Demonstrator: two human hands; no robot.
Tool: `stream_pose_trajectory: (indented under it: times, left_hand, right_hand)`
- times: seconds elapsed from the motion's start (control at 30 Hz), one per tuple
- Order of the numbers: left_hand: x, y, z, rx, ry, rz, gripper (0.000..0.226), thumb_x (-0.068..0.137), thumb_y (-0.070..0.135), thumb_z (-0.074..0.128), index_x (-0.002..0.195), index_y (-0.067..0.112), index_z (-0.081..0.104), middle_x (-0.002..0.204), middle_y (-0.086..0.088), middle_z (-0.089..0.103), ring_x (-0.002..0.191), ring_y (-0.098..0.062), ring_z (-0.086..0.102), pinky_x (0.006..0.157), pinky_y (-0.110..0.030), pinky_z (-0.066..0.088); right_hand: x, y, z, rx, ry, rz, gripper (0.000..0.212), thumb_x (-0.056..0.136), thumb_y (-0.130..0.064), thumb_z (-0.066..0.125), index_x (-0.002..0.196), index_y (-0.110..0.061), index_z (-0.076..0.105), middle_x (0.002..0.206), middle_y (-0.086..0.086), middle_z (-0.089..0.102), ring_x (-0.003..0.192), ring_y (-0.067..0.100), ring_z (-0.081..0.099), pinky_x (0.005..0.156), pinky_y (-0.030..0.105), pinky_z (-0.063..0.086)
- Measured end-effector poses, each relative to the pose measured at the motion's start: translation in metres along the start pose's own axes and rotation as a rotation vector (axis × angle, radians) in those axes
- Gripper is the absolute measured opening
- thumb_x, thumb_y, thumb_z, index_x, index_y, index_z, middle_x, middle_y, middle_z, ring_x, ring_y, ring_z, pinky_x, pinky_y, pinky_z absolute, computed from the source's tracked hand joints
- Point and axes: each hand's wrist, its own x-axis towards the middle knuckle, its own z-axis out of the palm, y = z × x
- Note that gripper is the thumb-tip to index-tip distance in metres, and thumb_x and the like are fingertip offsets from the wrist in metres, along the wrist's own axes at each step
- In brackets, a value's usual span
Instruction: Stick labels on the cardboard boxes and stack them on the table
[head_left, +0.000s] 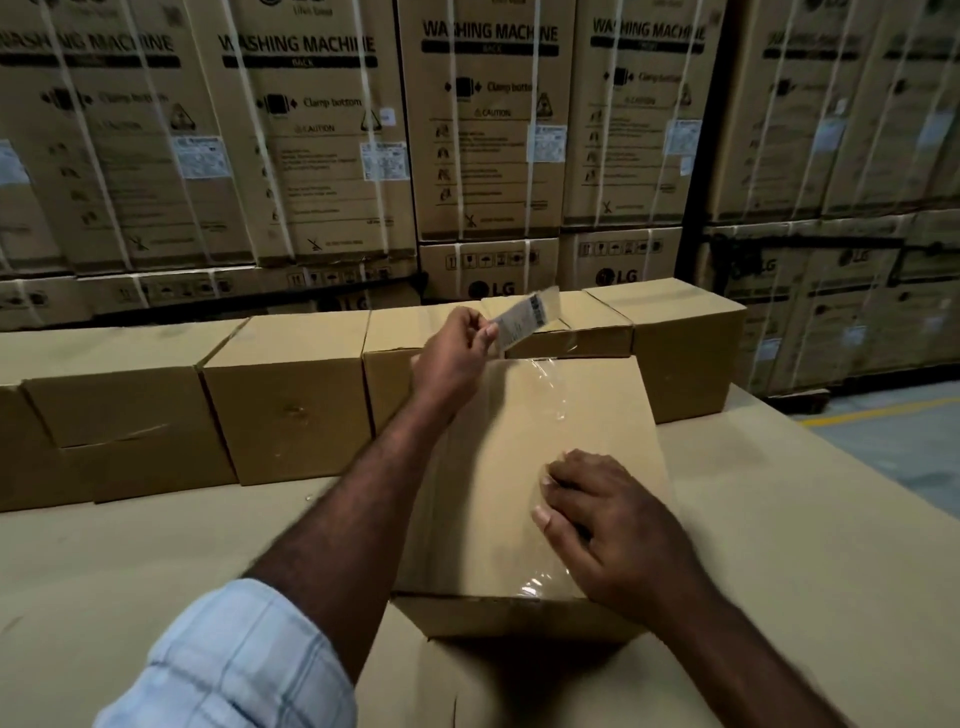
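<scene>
A person stands at a table (156, 545) covered in brown board, with a closed cardboard box (488, 467) in front of them at the centre of the view. A strip of clear tape (551, 395) runs along the middle of the box's top, from the six o'clock edge to the twelve o'clock edge.

The left hand (457, 358) is raised over the box's far edge, at about eleven o'clock of the box. Its thumb and fingertips are pressed together in a pinch on one end of a small white label (527, 316) with dark print. The label sticks out toward one o'clock, lifted off the box and touching nothing else. The other fingers are curled in beside the pinch. A light blue checked sleeve (234, 660) covers this arm at seven o'clock.

The right hand (608, 514) lies palm down on the box top at about four o'clock of the box. Its fingers are loosely bent and close together, with the tips and thumb resting on the cardboard at the tape. It holds nothing.

A row of similar boxes (285, 410) lines the table from nine to one o'clock, just behind the centre box. Tall strapped washing machine cartons (488, 130) fill the background. Grey floor with a yellow line (883, 413) shows at three o'clock.
</scene>
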Motion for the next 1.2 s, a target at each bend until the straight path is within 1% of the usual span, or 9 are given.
stream_pose_trajectory:
  times: [0.07, 0.13, 0.27, 0.4, 0.53, 0.7, 0.83, 0.97, 1.2]
  left_hand:
    - [-0.003, -0.002, -0.001, 0.034, 0.035, 0.026, 0.011, 0.096, 0.05, 0.052, 0.093, 0.039, 0.05, 0.095, 0.011, 0.067, 0.092, -0.017, 0.066, 0.083, -0.052, 0.055]
    - [-0.002, -0.008, -0.003, 0.024, 0.052, 0.028, 0.014, 0.096, 0.05, 0.052, 0.094, 0.036, 0.051, 0.096, 0.009, 0.068, 0.09, -0.016, 0.067, 0.079, -0.049, 0.057]
    - [0.001, -0.019, -0.005, 0.004, 0.065, 0.03, 0.021, 0.09, 0.059, 0.049, 0.094, 0.039, 0.049, 0.093, 0.012, 0.071, 0.086, -0.012, 0.071, 0.08, -0.051, 0.057]
    - [-0.003, -0.018, -0.006, 0.079, 0.115, 0.046, 0.016, 0.097, 0.052, 0.049, 0.096, 0.036, 0.048, 0.096, 0.013, 0.069, 0.087, -0.014, 0.068, 0.083, -0.048, 0.055]
    - [-0.003, -0.016, -0.003, 0.156, 0.216, 0.013, 0.011, 0.101, 0.044, 0.048, 0.097, 0.035, 0.043, 0.098, 0.008, 0.066, 0.084, -0.015, 0.059, 0.084, -0.048, 0.054]
    - [0.0, -0.019, 0.001, 0.188, 0.181, 0.013, 0.014, 0.101, 0.047, 0.047, 0.097, 0.034, 0.042, 0.091, 0.012, 0.058, 0.083, -0.015, 0.056, 0.087, -0.045, 0.051]
    - [-0.002, -0.018, -0.002, 0.189, 0.156, 0.03, 0.014, 0.101, 0.047, 0.047, 0.096, 0.035, 0.043, 0.092, 0.011, 0.061, 0.084, -0.014, 0.055, 0.088, -0.042, 0.048]
    - [-0.004, -0.02, -0.005, 0.148, 0.166, 0.04, 0.013, 0.1, 0.047, 0.049, 0.098, 0.034, 0.046, 0.094, 0.011, 0.064, 0.086, -0.016, 0.061, 0.086, -0.047, 0.052]
    - [0.0, -0.019, -0.004, 0.146, 0.203, 0.005, 0.014, 0.101, 0.043, 0.05, 0.1, 0.029, 0.048, 0.104, 0.0, 0.07, 0.085, -0.014, 0.055, 0.086, -0.048, 0.053]
  right_hand:
    - [0.002, -0.011, -0.004, -0.095, -0.22, 0.056, 0.081, 0.093, -0.068, 0.004, 0.145, -0.025, 0.048, 0.157, -0.01, 0.035, 0.148, 0.013, 0.025, 0.121, 0.032, 0.01]
    - [0.007, -0.016, -0.003, -0.165, -0.391, 0.122, 0.091, 0.083, -0.071, -0.011, 0.157, -0.027, 0.018, 0.164, -0.013, 0.004, 0.152, 0.008, -0.004, 0.122, 0.036, -0.008]
    - [0.031, -0.031, 0.009, -0.237, -0.419, 0.177, 0.092, 0.083, -0.076, -0.01, 0.158, -0.024, 0.002, 0.165, -0.006, -0.011, 0.151, 0.011, -0.015, 0.121, 0.048, -0.01]
    - [0.05, -0.041, 0.023, -0.275, -0.395, 0.201, 0.091, 0.087, -0.077, -0.004, 0.158, -0.021, 0.0, 0.165, -0.003, -0.013, 0.15, 0.011, -0.017, 0.121, 0.049, -0.009]
    - [0.031, -0.046, 0.013, -0.301, -0.475, 0.219, 0.091, 0.085, -0.077, -0.007, 0.158, -0.023, -0.004, 0.164, -0.006, -0.016, 0.15, 0.009, -0.017, 0.121, 0.049, -0.01]
    - [0.008, -0.06, 0.003, -0.328, -0.561, 0.241, 0.098, 0.077, -0.078, -0.012, 0.158, -0.021, -0.006, 0.163, -0.005, -0.019, 0.15, 0.011, -0.019, 0.121, 0.049, -0.011]
    - [0.033, -0.058, 0.019, -0.32, -0.493, 0.218, 0.092, 0.085, -0.076, -0.006, 0.158, -0.019, -0.003, 0.165, -0.001, -0.015, 0.151, 0.014, -0.017, 0.121, 0.052, -0.009]
    - [0.052, -0.056, 0.031, -0.302, -0.435, 0.217, 0.09, 0.088, -0.076, -0.003, 0.158, -0.02, 0.0, 0.166, -0.002, -0.011, 0.151, 0.013, -0.014, 0.121, 0.053, -0.007]
    - [0.002, -0.074, 0.002, -0.286, -0.513, 0.264, 0.102, 0.073, -0.078, -0.015, 0.159, -0.024, 0.002, 0.165, -0.009, -0.012, 0.15, 0.007, -0.015, 0.12, 0.052, -0.013]
